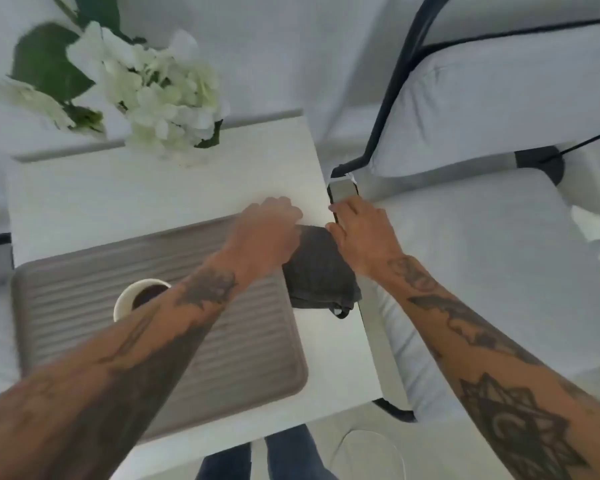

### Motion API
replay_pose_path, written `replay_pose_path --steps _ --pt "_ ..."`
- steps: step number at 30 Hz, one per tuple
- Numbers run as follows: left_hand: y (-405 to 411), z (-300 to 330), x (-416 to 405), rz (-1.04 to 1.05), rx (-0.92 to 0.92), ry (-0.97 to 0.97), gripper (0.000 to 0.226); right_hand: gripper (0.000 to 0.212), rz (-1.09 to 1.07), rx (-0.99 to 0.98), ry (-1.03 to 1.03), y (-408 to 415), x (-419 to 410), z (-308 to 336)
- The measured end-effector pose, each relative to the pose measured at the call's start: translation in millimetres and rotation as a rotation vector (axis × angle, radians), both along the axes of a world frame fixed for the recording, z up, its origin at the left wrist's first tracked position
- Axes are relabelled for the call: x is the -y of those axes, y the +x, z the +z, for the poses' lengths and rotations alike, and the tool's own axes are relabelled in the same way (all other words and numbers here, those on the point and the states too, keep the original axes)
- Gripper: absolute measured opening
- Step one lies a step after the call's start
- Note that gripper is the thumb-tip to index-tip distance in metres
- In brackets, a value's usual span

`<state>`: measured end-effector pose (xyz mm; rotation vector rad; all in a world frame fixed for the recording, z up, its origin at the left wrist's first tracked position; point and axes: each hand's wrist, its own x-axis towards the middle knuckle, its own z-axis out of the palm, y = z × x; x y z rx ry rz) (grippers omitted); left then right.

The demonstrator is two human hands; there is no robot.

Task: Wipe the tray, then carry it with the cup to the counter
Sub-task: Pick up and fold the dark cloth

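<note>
Both hands meet at a dark grey cloth (321,268) lying on the white table (118,192), just off the tray's right rim at about three o'clock from the tray's middle. Left hand (265,230) reaches across the tray with its fingers curled down at the cloth's far left corner; motion blur hides the fingertips, so it probably pinches the fabric, but I cannot tell for sure. Right hand (359,233) lies at the cloth's far right edge with fingers fairly straight and spread, relaxed and gripping nothing that shows; its fingertips sit close to a dark-rimmed object (342,194) at the table's edge, at twelve o'clock from the cloth.

The ribbed grey tray (239,344) sits on the near half of the table, and the white cup (132,297) with dark liquid stands on it toward nine o'clock, partly hidden behind the left forearm. White flowers (160,95) stand at the table's far side, around twelve o'clock from the tray. A pale cushioned seat (482,271) lies off to the right.

By my reading the task is at its opening: the cloth is being gathered and no wiping has started. The next move calls for a firm hold on the cloth, then strokes along the ribs of the tray. The full cup stands in the way, so the wiping must work around it or the cup must be steadied or lifted so it does not spill.
</note>
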<state>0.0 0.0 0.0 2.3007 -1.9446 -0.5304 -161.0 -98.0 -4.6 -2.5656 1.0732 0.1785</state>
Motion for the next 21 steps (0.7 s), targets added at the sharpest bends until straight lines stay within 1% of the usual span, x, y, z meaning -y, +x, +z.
replay_pose_path --steps 2,5,8,11,17,21 --pt "-9 -16 11 -0.059 0.107 0.153 0.041 0.039 -0.022 -0.054 0.035 -4 5 -13" --pt "-14 -36 17 -0.054 0.181 0.247 0.044 0.042 -0.039 -0.130 0.146 -12 8 -34" --pt "-16 -42 22 -0.079 0.219 0.208 0.041 0.042 -0.067 -0.136 0.259 -18 14 -47" --pt "-16 -43 25 -0.054 0.215 0.229 0.039 0.039 -0.073 -0.122 0.329 -22 15 -52" --pt "-14 -43 30 -0.027 0.232 0.290 0.028 0.029 -0.063 -0.136 0.269 -27 20 -54" --pt "-18 -37 27 0.002 0.202 0.259 0.026 0.023 -0.035 -0.080 0.255 -31 19 -49"
